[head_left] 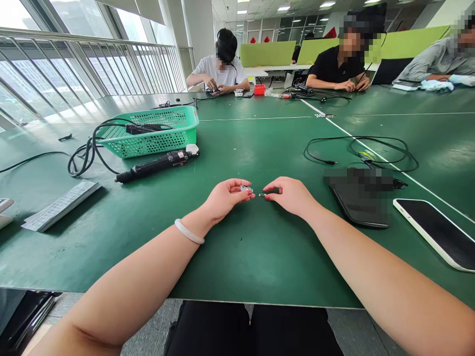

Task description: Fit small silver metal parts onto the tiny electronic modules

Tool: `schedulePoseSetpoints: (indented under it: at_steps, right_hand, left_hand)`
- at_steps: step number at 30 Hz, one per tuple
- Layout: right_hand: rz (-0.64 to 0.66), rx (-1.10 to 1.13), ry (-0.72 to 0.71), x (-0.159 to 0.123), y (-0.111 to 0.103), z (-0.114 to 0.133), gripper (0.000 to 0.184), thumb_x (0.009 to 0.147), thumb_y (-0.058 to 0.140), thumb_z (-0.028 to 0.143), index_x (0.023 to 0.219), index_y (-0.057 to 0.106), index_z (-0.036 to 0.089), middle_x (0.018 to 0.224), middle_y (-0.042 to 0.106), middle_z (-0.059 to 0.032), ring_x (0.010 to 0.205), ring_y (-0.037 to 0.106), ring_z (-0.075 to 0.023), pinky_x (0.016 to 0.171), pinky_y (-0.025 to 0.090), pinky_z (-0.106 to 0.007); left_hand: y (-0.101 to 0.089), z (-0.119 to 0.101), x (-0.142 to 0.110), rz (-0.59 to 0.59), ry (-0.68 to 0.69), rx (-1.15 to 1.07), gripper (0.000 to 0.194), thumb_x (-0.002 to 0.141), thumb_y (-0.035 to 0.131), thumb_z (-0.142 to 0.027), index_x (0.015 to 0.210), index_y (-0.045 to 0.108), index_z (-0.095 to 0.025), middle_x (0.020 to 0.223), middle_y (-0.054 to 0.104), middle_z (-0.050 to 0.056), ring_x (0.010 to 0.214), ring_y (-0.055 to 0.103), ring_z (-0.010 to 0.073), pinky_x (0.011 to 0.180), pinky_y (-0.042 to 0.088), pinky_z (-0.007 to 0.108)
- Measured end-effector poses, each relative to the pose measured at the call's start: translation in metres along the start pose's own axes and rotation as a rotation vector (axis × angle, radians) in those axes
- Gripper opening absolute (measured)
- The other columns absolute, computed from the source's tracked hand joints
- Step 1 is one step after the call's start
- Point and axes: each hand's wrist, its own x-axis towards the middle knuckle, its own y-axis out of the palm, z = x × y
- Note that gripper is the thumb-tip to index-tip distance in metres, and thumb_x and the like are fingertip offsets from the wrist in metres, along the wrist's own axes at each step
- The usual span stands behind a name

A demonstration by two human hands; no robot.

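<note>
Left hand [227, 199]: small clear piece [245, 189], pinched. Right hand [287, 194]: tiny pale piece [262, 195], pinched (the two sit just apart). Both well in from near edge, green tabletop [260, 272]; railing [111, 66] beyond left edge.

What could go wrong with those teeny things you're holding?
The right hand pinches a tiny metal-looking piece, which might slip and be hard to find. The left hand could drop its small clear piece too. And the black cable looping over the green basket might snag.

Green tabletop [267, 267] with mint-green basket [156, 144], black power tool [159, 164], coiled cable [366, 158] and white-edged phone [441, 231].
</note>
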Motion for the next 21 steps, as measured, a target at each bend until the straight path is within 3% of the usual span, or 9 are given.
schedulePoseSetpoints:
  at_steps: [2,4,10,16,21]
  right_hand:
    - [0.035,-0.04,0.0,0.002,0.001,-0.002,0.006,0.075,0.068,0.025,0.075,0.073,0.024,0.079,0.066,-0.0008,0.066,0.056,-0.0143,0.059,0.043,-0.028]
    - [0.05,-0.08,-0.024,0.003,0.003,0.001,0.013,0.08,0.061,0.02,0.072,0.071,0.022,0.08,0.067,-0.0017,0.069,0.057,-0.0148,0.06,0.042,-0.028]
    - [0.099,-0.185,-0.077,0.001,0.0,0.006,0.021,0.087,0.047,0.012,0.076,0.064,0.019,0.084,0.065,-0.0026,0.076,0.055,-0.0158,0.064,0.04,-0.029]
    - [0.191,-0.096,-0.148,0.0,0.0,0.008,0.009,0.085,0.058,0.022,0.085,0.066,0.023,0.088,0.064,-0.0005,0.081,0.056,-0.0158,0.069,0.041,-0.029]
    - [0.209,-0.104,-0.178,0.002,0.006,0.008,0.019,0.088,0.049,0.018,0.078,0.065,0.021,0.088,0.064,-0.0021,0.082,0.056,-0.0156,0.07,0.04,-0.028]
  left_hand:
    - [0.001,-0.001,-0.001,-0.005,0.005,0.032,0.021,0.073,0.071,-0.008,0.092,0.063,-0.011,0.075,0.068,0.002,0.079,0.068,0.0142,0.091,0.05,0.037]
    - [0.003,-0.002,-0.002,-0.01,0.003,0.054,0.021,0.073,0.07,-0.006,0.092,0.062,-0.011,0.077,0.068,0.003,0.079,0.068,0.0141,0.091,0.05,0.037]
    - [0.004,-0.001,-0.001,-0.037,-0.008,0.095,0.019,0.077,0.063,-0.001,0.094,0.062,-0.011,0.078,0.067,0.003,0.079,0.069,0.0137,0.089,0.051,0.036]
    - [0.003,0.0,0.0,-0.058,-0.016,0.11,0.018,0.077,0.065,-0.003,0.094,0.062,-0.01,0.077,0.067,0.003,0.078,0.069,0.014,0.088,0.052,0.035]
    - [0.003,0.001,0.0,-0.063,-0.017,0.132,0.019,0.079,0.064,-0.004,0.096,0.062,-0.01,0.078,0.066,0.003,0.078,0.069,0.0131,0.088,0.052,0.035]
